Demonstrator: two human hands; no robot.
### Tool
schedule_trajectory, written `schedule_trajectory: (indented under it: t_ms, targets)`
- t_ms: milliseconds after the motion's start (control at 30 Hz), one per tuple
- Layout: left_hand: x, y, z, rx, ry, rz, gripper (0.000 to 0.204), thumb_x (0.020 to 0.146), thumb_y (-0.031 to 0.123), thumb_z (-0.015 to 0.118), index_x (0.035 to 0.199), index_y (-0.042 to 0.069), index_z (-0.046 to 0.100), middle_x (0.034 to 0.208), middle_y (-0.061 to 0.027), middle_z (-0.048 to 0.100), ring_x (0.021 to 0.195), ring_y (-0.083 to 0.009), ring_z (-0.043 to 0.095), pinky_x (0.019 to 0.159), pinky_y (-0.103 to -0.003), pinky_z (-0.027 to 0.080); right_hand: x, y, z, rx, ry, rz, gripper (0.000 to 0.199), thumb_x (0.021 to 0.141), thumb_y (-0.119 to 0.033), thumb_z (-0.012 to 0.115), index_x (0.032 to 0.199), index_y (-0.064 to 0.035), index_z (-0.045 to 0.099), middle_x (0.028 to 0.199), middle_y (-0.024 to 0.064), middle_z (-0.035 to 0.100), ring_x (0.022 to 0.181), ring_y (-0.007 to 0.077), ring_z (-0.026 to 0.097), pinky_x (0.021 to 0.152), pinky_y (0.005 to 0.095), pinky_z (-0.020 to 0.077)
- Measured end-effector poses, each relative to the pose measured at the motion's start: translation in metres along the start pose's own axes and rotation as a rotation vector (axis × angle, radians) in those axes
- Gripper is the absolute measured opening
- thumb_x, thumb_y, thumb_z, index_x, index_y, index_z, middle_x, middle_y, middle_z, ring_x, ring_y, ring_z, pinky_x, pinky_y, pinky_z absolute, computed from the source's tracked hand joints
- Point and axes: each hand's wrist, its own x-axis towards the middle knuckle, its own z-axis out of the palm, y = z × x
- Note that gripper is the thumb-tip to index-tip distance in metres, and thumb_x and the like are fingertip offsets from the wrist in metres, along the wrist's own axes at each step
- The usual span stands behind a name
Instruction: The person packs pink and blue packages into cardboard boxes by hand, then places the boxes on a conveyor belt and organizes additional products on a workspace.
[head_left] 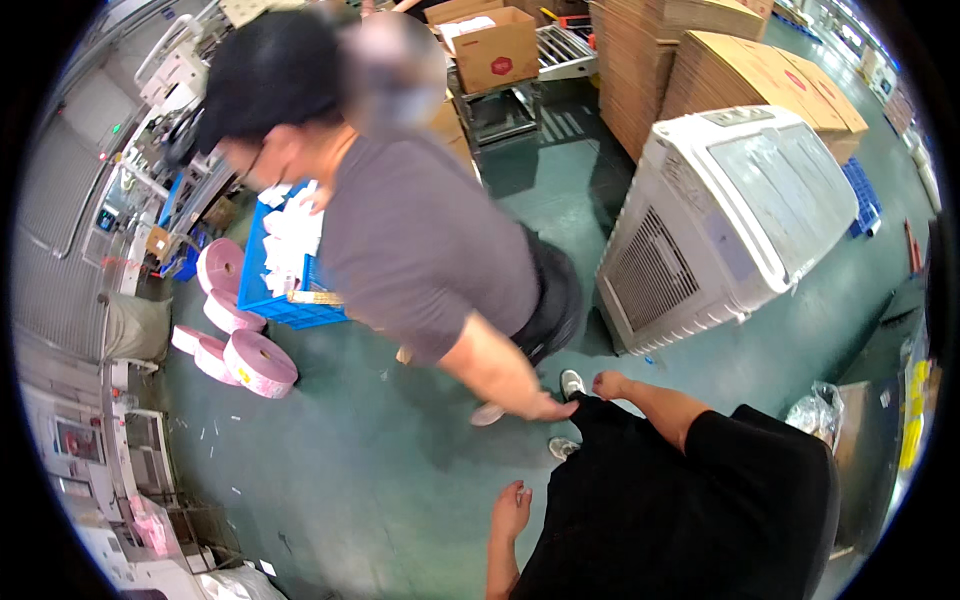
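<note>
My left hand [511, 511] hangs low in front of me beside my black shirt [650, 500], its fingers curled in and nothing visible in them. My right hand [609, 385] is at waist height, closed loosely, with no object showing in it. Close to it, a co-worker's hand [548, 407] reaches back near the front of my shirt; I cannot tell if it touches. That person, in a grey T-shirt [420, 230] and black cap, leans over a blue crate [262, 300] filled with white packets [290, 240]. My white shoes [562, 447] show on the floor.
Several pink rolls [262, 365] stand on the green floor left of the crate. A large grey-white air cooler [700, 230] stands to the right. Behind it are stacked flat cartons [640, 70]. An open carton [497, 50] sits by a roller conveyor [567, 50]. Machines line the left wall.
</note>
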Motion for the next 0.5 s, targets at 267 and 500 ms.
schedule_trajectory:
  t_ms: [267,500]
  targets:
    - [0.000,0.029,0.003,-0.025,-0.015,0.031,0.036,0.094,0.024,0.059,0.120,-0.001,0.061,0.112,-0.0209,0.066,0.099,-0.0358,0.065,0.088,-0.043,0.050,0.015,-0.063,-0.044,0.056,0.092,-0.070,0.033,0.079,-0.031,0.057,0.096,-0.0072,0.073,0.099,0.0200,0.070,0.097,0.0391,0.065,0.086,0.0476,0.0517]
    - [0.086,0.060,-0.021,-0.095,0.055,0.102,0.035,0.094,0.022,0.059,0.120,-0.001,0.061,0.112,-0.0209,0.066,0.102,-0.0366,0.064,0.090,-0.042,0.050,0.097,-0.091,-0.113,0.053,0.078,-0.152,0.030,0.080,-0.031,0.058,0.083,-0.0050,0.073,0.091,0.0197,0.070,0.091,0.0368,0.067,0.082,0.0469,0.0512]
